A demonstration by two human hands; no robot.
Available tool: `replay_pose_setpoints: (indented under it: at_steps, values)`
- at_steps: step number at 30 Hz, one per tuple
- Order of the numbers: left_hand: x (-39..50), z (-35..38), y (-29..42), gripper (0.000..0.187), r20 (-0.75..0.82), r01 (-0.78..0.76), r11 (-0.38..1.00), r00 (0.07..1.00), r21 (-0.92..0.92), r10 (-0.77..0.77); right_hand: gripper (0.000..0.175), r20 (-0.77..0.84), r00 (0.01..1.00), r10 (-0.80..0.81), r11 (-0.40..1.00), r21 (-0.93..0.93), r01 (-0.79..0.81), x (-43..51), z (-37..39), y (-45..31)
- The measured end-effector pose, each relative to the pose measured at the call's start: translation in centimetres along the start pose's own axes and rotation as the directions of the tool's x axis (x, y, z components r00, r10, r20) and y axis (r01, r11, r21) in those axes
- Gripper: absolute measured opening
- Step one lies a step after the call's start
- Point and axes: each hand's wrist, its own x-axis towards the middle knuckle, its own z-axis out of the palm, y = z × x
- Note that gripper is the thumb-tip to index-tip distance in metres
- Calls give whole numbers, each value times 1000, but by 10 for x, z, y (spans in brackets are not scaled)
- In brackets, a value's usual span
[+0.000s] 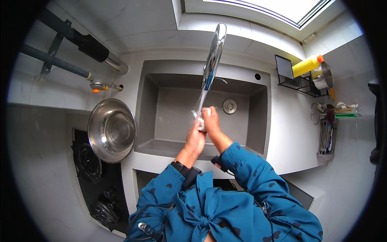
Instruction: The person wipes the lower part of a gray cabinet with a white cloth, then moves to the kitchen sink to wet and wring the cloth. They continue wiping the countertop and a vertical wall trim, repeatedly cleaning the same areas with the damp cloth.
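Water runs from a chrome faucet (213,57) onto a small white object (201,124) held between my two hands over a grey sink (175,109). It may be a cloth or a piece of crockery; fingers and splashing water hide most of it. My left hand (195,137) supports it from the left and below. From the right, my right hand (211,120) closes over it with curled fingers. Beyond my right hand, the round metal drain (229,106) shows in the sink floor.
A stainless steel basin (112,130) stands left of the sink, beside a black gas stove (99,181). Gas pipes with a valve (96,85) run along the left wall. On the right are a black rack (297,87), a yellow bottle (307,66), a metal pot (325,75) and a utensil holder (327,139).
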Motion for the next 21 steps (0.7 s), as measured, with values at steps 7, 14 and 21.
replay_pose_setpoints:
  at_steps: [7,14,21]
  values:
    - [7,0,12,53,-187,59,961,982,270,-8,26,223,973,58,998,9,-61,-23,4,2]
    - [20,5,24,65,17,66,984,997,163,-69,29,204,978,-52,999,9,51,-26,-3,3]
    - [1,0,-10,50,-52,60,996,997,63,-56,30,71,997,-11,986,167,-1,2,-7,5]
